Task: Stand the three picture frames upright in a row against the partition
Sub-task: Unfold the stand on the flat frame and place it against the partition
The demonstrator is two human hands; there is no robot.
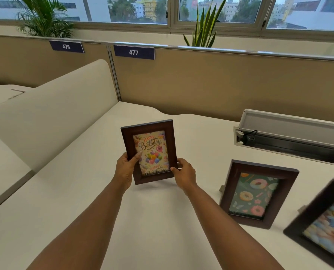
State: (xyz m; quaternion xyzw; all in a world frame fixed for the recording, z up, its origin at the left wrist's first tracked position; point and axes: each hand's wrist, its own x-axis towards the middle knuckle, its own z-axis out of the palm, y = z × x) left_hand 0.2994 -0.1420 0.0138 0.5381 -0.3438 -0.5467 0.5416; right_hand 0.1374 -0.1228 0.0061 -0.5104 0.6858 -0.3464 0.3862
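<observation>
Partition (211, 80) panels in tan run along the back of the white desk (152, 221), well behind everything. Two dark frames rest on the desk at right: the doughnut frame (256, 193) and, beside it, the flower frame (322, 225) (cut off by the edge). Near the middle, the birthday frame (149, 151) stands upright, tilted slightly. Left hand (126, 167) and right hand (184, 174) each grip its lower sides, thumbs on the front.
</observation>
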